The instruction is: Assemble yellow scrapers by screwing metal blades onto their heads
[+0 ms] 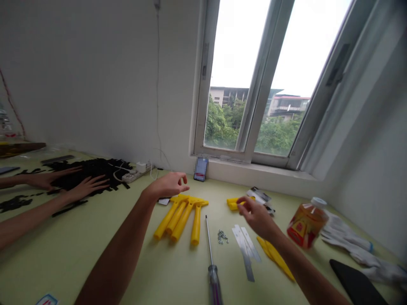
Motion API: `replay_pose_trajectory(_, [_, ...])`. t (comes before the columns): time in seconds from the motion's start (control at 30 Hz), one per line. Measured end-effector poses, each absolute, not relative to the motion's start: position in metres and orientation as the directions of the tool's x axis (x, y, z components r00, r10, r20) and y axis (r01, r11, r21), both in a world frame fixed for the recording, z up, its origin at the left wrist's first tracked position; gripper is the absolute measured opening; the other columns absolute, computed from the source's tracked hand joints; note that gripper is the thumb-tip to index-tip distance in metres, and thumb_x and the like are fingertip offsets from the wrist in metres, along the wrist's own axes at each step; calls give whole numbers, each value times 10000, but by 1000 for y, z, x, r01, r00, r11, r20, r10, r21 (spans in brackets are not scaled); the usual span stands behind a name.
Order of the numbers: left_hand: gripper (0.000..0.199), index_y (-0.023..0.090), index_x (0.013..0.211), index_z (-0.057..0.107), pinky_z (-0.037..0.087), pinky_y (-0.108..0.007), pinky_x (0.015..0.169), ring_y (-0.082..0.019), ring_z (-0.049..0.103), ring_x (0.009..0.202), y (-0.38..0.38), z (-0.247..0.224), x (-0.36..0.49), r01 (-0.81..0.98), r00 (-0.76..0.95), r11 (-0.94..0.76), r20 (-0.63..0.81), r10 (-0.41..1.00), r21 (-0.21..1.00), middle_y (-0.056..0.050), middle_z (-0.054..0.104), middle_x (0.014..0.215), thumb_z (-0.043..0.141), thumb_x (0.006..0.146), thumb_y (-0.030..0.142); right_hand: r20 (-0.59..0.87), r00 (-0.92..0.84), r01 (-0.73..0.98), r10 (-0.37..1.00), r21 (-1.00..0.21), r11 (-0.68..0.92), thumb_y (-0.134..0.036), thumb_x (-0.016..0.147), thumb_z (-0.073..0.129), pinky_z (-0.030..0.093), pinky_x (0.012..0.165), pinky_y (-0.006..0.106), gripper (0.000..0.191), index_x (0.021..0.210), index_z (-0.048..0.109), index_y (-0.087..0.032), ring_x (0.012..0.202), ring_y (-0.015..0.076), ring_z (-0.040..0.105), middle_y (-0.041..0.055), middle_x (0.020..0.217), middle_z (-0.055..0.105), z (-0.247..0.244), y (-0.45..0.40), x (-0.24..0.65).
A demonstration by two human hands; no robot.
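My left hand (170,185) hovers above the heads of several yellow T-shaped scraper handles (181,218), its fingers bent and apart from the thumb, holding nothing. Over at the right, my right hand (254,215) is beside short yellow handle pieces (233,204), partly covering them. Its fingers are curved with a gap to the thumb; whether they touch the pieces is unclear. Between the hands lies a screwdriver (210,250) with a clear handle. Small nuts or screws (221,236) are in a loose pile next to flat metal blades (245,250). Flat yellow strips (276,257) lie under my right forearm.
A bottle of orange drink (307,222), white gloves (346,241) and a black flat object (352,279) are on the right. A phone (201,169) leans at the windowsill. Leftward, another person's hands (84,188) rest on black strips (92,167) near a power strip (136,173).
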State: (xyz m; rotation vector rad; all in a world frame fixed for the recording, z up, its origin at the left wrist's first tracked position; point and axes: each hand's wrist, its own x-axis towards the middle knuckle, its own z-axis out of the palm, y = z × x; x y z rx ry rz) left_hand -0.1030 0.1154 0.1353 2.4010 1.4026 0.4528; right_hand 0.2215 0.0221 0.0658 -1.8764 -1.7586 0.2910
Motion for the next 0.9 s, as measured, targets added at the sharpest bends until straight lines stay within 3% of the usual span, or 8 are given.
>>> replay_pose_trajectory(0.07, [329,176,935,667,427,-249,564,-184,625,657,116,123,-86,808,475,-439,6,880,393,-63,690,847,626,742,439,132,-247,845,960,-455,281,-421,928,417,425,650,296,271,1023,619,-267,713,193,634,12,775,702,57,-19,177])
replay_pose_trajectory(0.17, [270,158,804,674,442,-278,523,-210,615,548,114,91,-50,857,470,-408,-150,870,316,-64,666,681,707,637,367,49,-400,867,915,-303,395,-362,895,459,396,649,317,255,1062,631,-274,777,245,660,56,824,726,51,-54,135])
replay_pose_trajectory(0.27, [372,168,968,659,490,-334,679,-285,672,797,109,59,-20,871,459,-420,-118,881,254,-126,699,880,666,676,398,28,-349,907,937,-241,345,-301,921,402,395,654,310,284,1083,632,-261,825,245,663,81,899,727,61,-47,150])
replay_pose_trajectory(0.37, [512,166,1178,570,466,-371,822,-327,619,1043,105,38,-4,883,435,-407,-83,897,234,-182,658,1110,630,696,328,-11,-241,945,970,-230,233,-277,888,475,409,702,301,251,1072,643,-247,933,242,635,79,998,711,80,-24,208])
replay_pose_trajectory(0.5, [498,141,1161,540,460,-348,762,-318,632,970,111,33,0,889,421,-376,-144,896,260,-189,664,1053,584,670,217,-132,-151,966,980,-231,118,-266,841,544,425,721,288,250,1063,652,-228,922,220,631,63,1013,698,91,-6,272])
replay_pose_trajectory(0.63, [408,137,1097,517,444,-304,650,-276,638,843,120,48,-5,879,430,-365,-181,885,305,-149,656,969,517,710,265,-313,-149,965,938,-252,70,-289,679,715,438,652,270,377,1050,669,-245,869,218,647,34,1010,699,78,3,292])
replay_pose_trajectory(0.77, [420,169,1104,506,402,-270,535,-226,607,658,122,73,-18,814,454,-319,-189,871,485,-48,606,769,497,718,336,-356,-111,972,928,-234,27,-295,590,774,451,718,288,675,1235,576,-259,1018,258,616,63,1181,637,65,9,304])
replay_pose_trajectory(0.9, [487,197,1175,468,378,-250,512,-190,559,591,117,96,-31,624,455,-228,-110,884,747,15,533,665,511,729,387,-400,-32,986,916,-165,-38,-323,510,815,462,755,334,779,1242,573,-221,1058,314,599,107,1190,623,55,13,314])
